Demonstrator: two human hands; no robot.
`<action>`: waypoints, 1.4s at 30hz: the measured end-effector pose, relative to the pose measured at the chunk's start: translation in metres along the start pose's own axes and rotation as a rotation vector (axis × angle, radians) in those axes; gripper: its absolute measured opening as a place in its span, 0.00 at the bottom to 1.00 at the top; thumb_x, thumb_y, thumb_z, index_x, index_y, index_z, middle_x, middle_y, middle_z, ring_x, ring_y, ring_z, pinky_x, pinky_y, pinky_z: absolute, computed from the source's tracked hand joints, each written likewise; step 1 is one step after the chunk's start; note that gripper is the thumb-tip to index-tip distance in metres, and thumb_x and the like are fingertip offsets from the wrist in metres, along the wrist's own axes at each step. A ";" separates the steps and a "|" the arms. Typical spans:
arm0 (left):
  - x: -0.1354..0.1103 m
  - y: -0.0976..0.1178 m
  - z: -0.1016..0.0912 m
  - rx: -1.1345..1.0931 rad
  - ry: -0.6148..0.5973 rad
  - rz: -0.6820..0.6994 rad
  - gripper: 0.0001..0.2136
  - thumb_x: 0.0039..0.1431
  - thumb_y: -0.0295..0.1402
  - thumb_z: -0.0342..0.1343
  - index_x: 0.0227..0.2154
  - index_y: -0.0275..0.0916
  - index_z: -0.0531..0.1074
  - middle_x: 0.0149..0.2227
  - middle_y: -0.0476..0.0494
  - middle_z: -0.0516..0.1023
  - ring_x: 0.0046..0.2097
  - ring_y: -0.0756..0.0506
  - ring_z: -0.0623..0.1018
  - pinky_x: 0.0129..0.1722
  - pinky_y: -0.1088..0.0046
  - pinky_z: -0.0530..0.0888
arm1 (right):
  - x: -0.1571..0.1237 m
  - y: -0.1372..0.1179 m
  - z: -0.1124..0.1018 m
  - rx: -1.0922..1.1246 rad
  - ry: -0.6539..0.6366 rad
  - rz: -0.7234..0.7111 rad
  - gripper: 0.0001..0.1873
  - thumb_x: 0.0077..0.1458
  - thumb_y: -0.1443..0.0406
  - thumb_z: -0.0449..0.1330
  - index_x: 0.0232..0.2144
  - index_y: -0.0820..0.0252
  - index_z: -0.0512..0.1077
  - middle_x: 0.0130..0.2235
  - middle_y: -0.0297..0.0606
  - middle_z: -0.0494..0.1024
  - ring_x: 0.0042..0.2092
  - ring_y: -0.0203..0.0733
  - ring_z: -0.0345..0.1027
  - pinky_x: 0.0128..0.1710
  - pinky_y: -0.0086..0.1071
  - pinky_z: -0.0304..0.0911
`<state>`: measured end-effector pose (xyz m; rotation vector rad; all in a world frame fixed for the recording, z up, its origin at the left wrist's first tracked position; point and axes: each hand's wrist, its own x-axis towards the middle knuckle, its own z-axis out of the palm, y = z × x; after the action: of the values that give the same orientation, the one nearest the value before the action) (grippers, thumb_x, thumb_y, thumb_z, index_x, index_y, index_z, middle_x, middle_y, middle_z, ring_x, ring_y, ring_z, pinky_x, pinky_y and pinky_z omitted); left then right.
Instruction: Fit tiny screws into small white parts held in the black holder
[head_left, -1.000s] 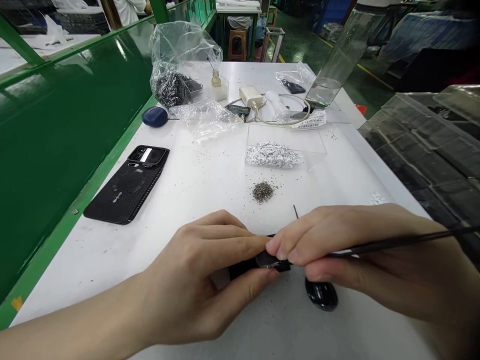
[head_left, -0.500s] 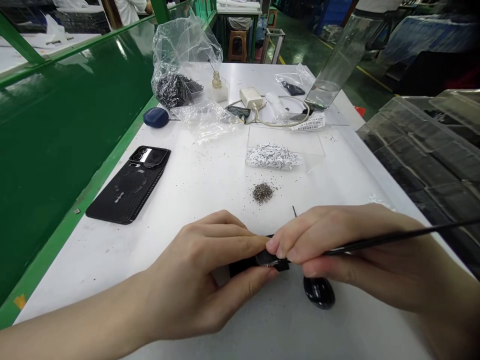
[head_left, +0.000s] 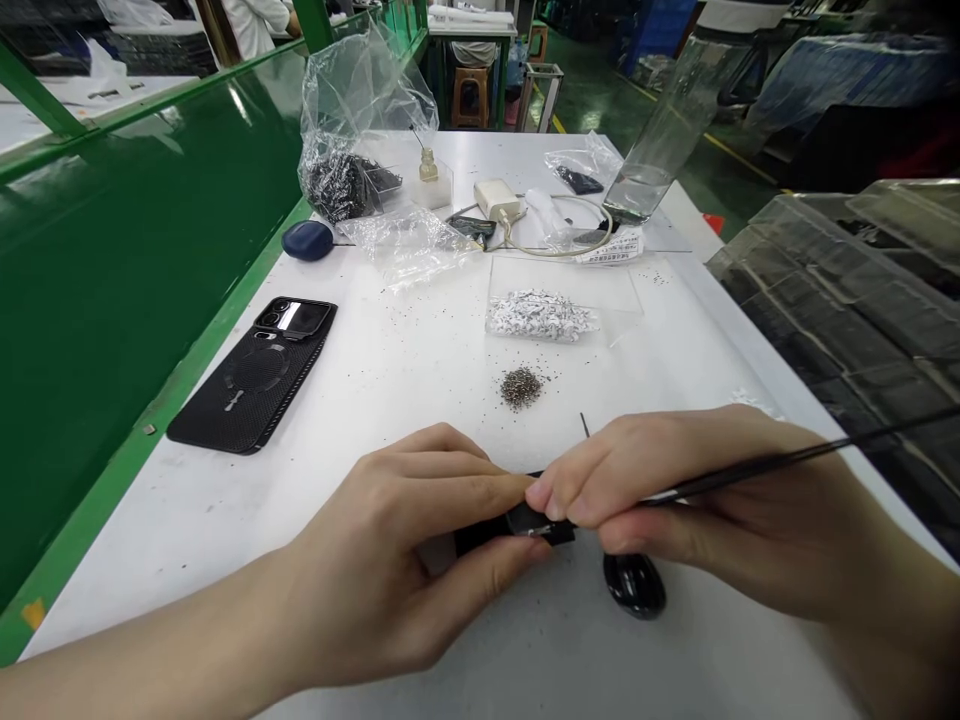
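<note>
My left hand [head_left: 390,560] pinches a small black part [head_left: 525,525] between thumb and fingers, low over the white table [head_left: 375,380]. My right hand [head_left: 720,510] meets it from the right, its fingertips pressed to the same part. A thin black tool [head_left: 787,462] runs from those fingers out to the right. A glossy black oval piece [head_left: 634,585] lies on the table just under my right hand. A small pile of tiny dark bits [head_left: 522,386] sits beyond my hands.
A black phone [head_left: 255,372] lies face down at the left by the green rail [head_left: 150,420]. A clear tray of white pieces [head_left: 541,314], plastic bags of black parts [head_left: 345,180], a charger with cable [head_left: 501,200] and a blue case [head_left: 307,240] stand further back. Stacked clear trays [head_left: 847,290] are at the right.
Both hands stay pinched together on the small black part with hardly any shift. The view has tipped slightly, so the table things sit a little differently in frame.
</note>
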<state>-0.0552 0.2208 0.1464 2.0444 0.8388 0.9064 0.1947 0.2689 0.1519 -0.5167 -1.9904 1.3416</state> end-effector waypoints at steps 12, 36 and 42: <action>0.001 -0.001 -0.002 0.001 0.003 0.011 0.11 0.69 0.22 0.64 0.49 0.39 0.85 0.39 0.44 0.90 0.38 0.45 0.87 0.47 0.67 0.83 | 0.003 -0.005 -0.002 -0.001 -0.039 -0.042 0.07 0.64 0.70 0.73 0.44 0.55 0.89 0.41 0.41 0.92 0.46 0.45 0.89 0.50 0.28 0.83; 0.003 0.001 -0.002 0.011 -0.001 0.010 0.11 0.68 0.21 0.64 0.49 0.39 0.86 0.38 0.43 0.90 0.38 0.44 0.86 0.46 0.68 0.84 | 0.003 -0.001 -0.003 0.047 -0.023 -0.032 0.05 0.65 0.70 0.73 0.42 0.58 0.87 0.41 0.41 0.91 0.46 0.46 0.88 0.49 0.32 0.83; 0.001 -0.001 -0.005 0.045 0.029 0.014 0.15 0.67 0.21 0.66 0.53 0.40 0.85 0.42 0.44 0.90 0.40 0.45 0.86 0.46 0.71 0.84 | 0.005 0.008 -0.001 -0.122 0.411 0.054 0.03 0.64 0.66 0.74 0.36 0.52 0.85 0.35 0.34 0.89 0.37 0.43 0.85 0.40 0.33 0.83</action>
<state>-0.0588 0.2239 0.1478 2.0830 0.8679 0.9345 0.1916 0.2759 0.1467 -0.8354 -1.7309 1.0467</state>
